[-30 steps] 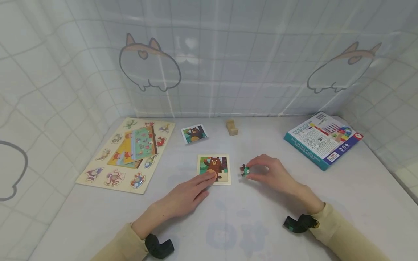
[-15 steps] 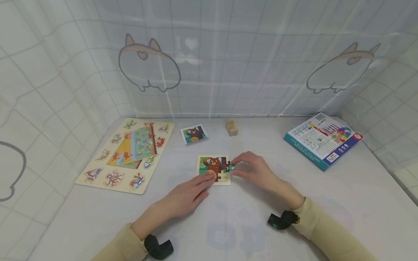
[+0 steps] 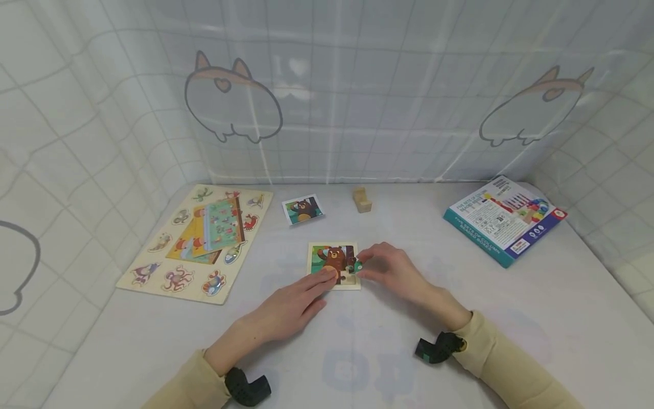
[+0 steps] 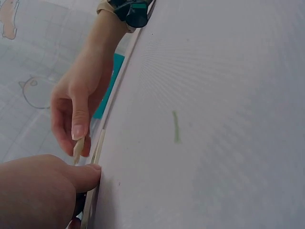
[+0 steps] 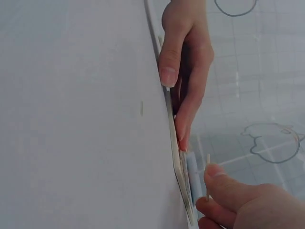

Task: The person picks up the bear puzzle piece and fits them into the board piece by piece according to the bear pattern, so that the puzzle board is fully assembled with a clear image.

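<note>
A small bear jigsaw puzzle (image 3: 351, 279) lies in a pale wooden frame at mid-table, with bare wood showing at its lower right. My left hand (image 3: 286, 307) rests on it, straight fingertips over the bear's belly. Between thumb and fingers, my right hand (image 3: 395, 274) pinches a green and brown puzzle piece (image 3: 359, 266) at the puzzle's right edge, over the bare spot. Seen edge-on in the right wrist view, the piece (image 5: 208, 160) stands a little above the frame (image 5: 174, 148). The left wrist view shows the piece (image 4: 78, 150) tilted beneath my right fingertips.
Behind the puzzle lie a bear picture card (image 3: 304, 210) and a notched wooden block (image 3: 363, 200). A wooden sea-animal board (image 3: 153, 272) with several picture cards (image 3: 225, 224) on it is at left. A teal and white box (image 3: 503, 221) sits at right.
My right hand has carried the puzzle piece leftward from beside the puzzle to over its right edge, shifting slightly in the last half second. The left hand has stayed in place.
</note>
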### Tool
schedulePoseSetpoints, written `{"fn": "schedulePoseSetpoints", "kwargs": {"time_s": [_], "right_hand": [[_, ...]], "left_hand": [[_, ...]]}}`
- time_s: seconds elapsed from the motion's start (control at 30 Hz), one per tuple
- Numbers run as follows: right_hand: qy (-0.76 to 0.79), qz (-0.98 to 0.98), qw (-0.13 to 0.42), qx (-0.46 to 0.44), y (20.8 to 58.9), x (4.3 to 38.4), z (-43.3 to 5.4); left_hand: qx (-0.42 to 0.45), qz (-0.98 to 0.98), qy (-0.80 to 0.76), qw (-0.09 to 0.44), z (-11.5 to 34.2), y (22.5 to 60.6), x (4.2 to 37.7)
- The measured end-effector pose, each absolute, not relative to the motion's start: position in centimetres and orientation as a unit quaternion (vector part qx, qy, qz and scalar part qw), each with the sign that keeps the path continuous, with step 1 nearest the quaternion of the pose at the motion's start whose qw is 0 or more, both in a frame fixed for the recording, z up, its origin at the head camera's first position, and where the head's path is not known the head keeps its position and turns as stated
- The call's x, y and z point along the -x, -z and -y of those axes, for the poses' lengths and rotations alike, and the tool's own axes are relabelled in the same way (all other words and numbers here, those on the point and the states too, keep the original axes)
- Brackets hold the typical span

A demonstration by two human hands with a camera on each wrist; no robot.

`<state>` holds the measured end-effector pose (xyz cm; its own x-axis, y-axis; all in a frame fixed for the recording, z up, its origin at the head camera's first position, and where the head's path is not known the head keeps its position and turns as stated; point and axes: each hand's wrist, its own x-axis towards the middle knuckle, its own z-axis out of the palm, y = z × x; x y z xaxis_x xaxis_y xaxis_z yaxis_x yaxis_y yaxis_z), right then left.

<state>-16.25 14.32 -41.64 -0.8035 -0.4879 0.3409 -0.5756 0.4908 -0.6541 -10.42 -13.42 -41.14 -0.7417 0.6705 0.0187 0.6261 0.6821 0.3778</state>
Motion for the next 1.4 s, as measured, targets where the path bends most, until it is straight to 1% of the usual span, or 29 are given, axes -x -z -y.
{"fn": "schedulePoseSetpoints", "kwargs": {"time_s": [0.17, 0.4, 0.63, 0.8, 1.1, 1.4], "right_hand": [[-0.384, 0.861, 0.07, -0.326, 42.0, 16.0, -14.1], [-0.342, 0.87, 0.057, -0.351, 42.2, 15.9, -13.8], [-0.33, 0.865, 0.072, -0.371, 42.4, 15.9, -13.6], [-0.344, 0.862, 0.075, -0.364, 42.6, 15.9, -13.5], [-0.33, 0.878, 0.037, -0.345, 42.6, 15.4, -13.0], [-0.329, 0.886, 0.039, -0.325, 43.2, 15.4, -12.8]], "left_hand": [[-0.354, -0.915, -0.184, 0.062, 13.4, 41.2, 10.4], [-0.356, -0.916, -0.178, 0.054, 13.4, 41.4, 10.5], [-0.356, -0.917, -0.17, 0.053, 13.4, 41.4, 10.4], [-0.358, -0.916, -0.175, 0.05, 13.4, 41.3, 10.4], [-0.361, -0.915, -0.171, 0.047, 13.2, 41.3, 10.4], [-0.354, -0.918, -0.176, 0.041, 13.2, 41.3, 10.4]]}}
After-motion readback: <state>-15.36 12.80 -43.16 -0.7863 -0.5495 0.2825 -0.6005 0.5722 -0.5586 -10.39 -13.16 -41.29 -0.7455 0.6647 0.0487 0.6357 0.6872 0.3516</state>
